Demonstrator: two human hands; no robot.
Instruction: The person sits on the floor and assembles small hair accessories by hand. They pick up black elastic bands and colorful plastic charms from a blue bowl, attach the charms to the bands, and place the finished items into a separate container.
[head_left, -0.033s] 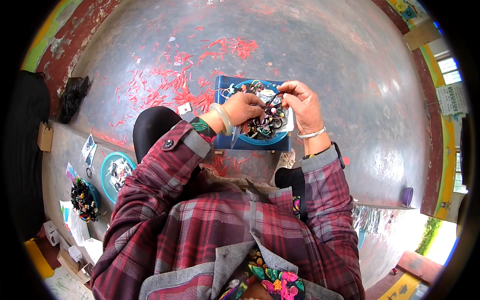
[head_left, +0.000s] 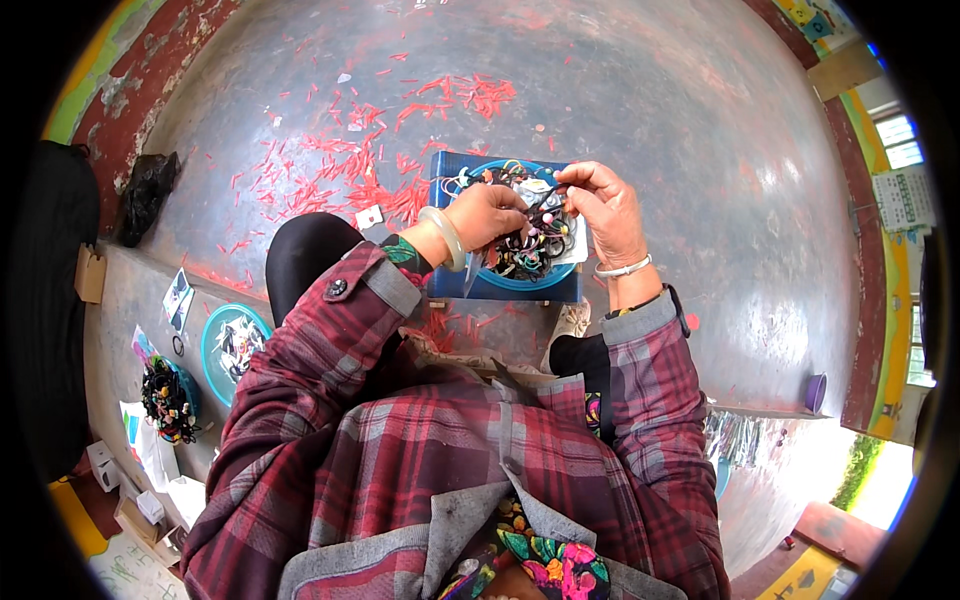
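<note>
A round blue dish [head_left: 520,282] heaped with small coloured ties and beads [head_left: 530,250] rests on a dark blue box [head_left: 450,170] on my lap. My left hand [head_left: 490,212], with a pale bangle on the wrist, is curled over the heap and pinches a small piece with a white card [head_left: 537,190]. My right hand [head_left: 608,205], wearing a thin silver bracelet, pinches the same piece from the right, just above the dish. What exactly the fingers grip is too small to tell.
Red scraps [head_left: 360,170] litter the grey floor ahead. A black bag [head_left: 145,195] lies far left. On the ledge to my left are a teal dish [head_left: 232,345], a bowl of dark ties [head_left: 168,400] and paper cards. A purple cup [head_left: 815,392] stands right.
</note>
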